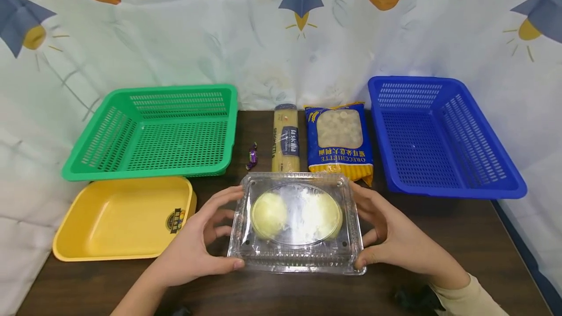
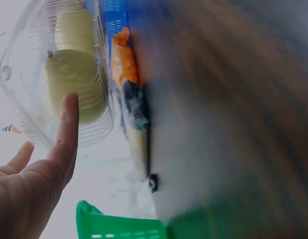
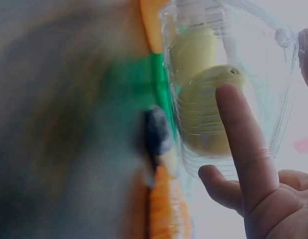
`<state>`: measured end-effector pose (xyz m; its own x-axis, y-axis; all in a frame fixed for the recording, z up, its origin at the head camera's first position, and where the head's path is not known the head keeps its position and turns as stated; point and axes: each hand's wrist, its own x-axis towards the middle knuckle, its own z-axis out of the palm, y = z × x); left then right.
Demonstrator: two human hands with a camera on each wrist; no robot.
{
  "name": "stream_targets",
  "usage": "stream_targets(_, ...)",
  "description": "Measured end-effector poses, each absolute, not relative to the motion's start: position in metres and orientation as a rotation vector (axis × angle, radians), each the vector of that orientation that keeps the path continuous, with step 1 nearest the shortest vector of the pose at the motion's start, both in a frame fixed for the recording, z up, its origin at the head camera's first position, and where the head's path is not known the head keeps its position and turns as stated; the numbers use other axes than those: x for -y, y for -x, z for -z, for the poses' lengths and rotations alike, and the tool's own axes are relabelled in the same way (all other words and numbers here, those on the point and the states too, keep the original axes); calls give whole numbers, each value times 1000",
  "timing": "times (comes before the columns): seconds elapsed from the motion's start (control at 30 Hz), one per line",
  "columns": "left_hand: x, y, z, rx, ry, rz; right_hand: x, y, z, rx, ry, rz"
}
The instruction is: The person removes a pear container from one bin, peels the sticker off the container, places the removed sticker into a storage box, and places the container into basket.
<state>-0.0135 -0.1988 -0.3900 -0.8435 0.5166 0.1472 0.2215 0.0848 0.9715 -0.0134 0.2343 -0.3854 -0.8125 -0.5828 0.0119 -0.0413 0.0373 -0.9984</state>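
Both hands hold a clear plastic clamshell box point(image 1: 298, 260) between them, one at each short side. Inside it sit two round, pale yellow-green fruits point(image 1: 269, 214), side by side under the lid. My left hand point(image 1: 197, 243) grips the left side, thumb at the near corner and fingers farther back. At the right side, my right hand point(image 1: 391, 238) grips with its thumb on the near corner. Both wrist views show the box raised above the dark table, with a left finger point(image 2: 66, 124) and a right finger point(image 3: 243, 139) against its ends.
Beyond the box lie a spaghetti pack point(image 1: 286, 140), a blue orecchiette bag point(image 1: 340, 135) and a purple wrapped candy point(image 1: 252, 156). A green basket point(image 1: 175, 174) and a yellow tub point(image 1: 118, 255) stand left, a blue basket point(image 1: 461, 190) right. A patterned curtain point(image 1: 246, 38) hangs behind.
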Motion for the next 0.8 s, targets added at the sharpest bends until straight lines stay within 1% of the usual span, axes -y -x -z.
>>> stream_targets(0.2,204,14,376,-2168,-819,-1879,-231,21,366,-2023,668,1780)
stream_targets(0.43,218,15,352,-2241,-791,-1891,-216,37,354,-2152,848,1770)
stream_targets(0.53,224,20,345,-2237,-812,-1914,-207,43,350,-2152,843,1791)
stream_targets(0.7,238,27,331,-2290,-736,-1902,-189,57,343,-2038,824,1883)
stream_targets(0.8,247,33,323,-2291,-760,-1918,-178,66,338,-1985,839,1931)
